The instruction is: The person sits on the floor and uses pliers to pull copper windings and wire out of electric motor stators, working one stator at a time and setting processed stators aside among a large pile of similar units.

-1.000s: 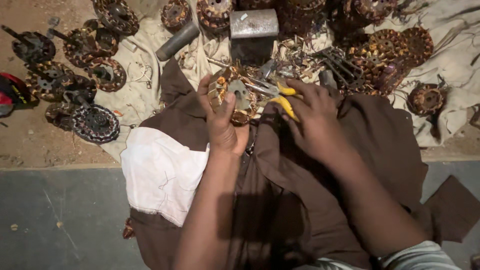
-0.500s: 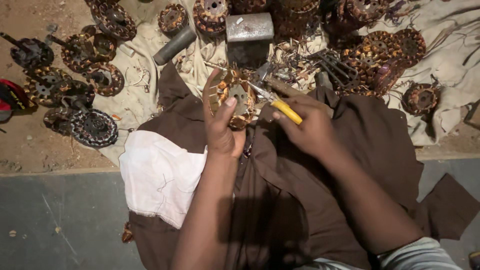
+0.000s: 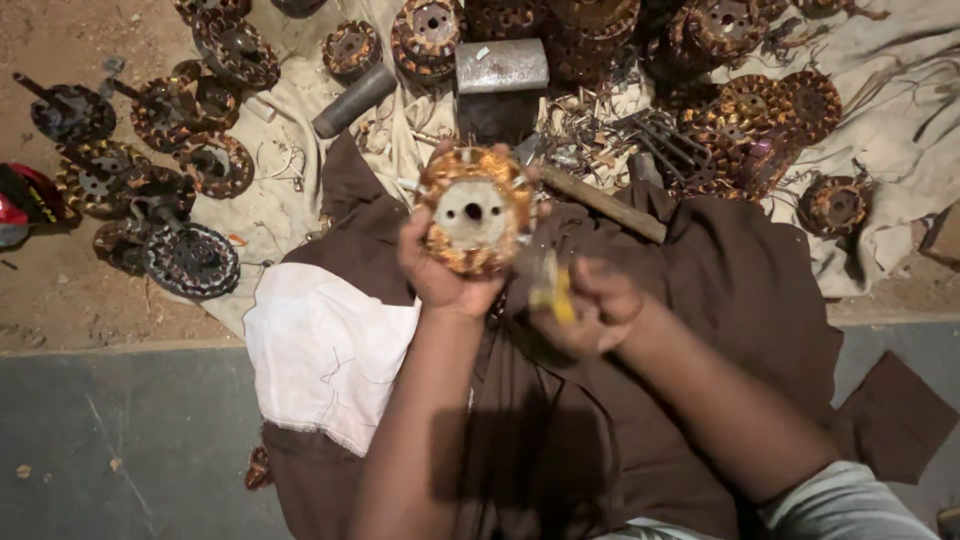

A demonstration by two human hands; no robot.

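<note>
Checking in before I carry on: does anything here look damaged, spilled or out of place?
Loose wire scraps lie scattered on the cloth beyond the stator the left hand holds up. The yellow-handled tool in the right hand is blurred. Nothing else stands out.

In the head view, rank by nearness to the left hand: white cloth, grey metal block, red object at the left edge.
From the left hand:
1. White cloth, just below-left, on the lap.
2. Grey metal block, ahead, above the held motor stator.
3. Red object, far left edge.

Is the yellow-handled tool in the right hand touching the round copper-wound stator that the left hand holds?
Cannot tell. In the head view the yellow-handled tool is motion-blurred beside the stator; its tip is unclear.
</note>
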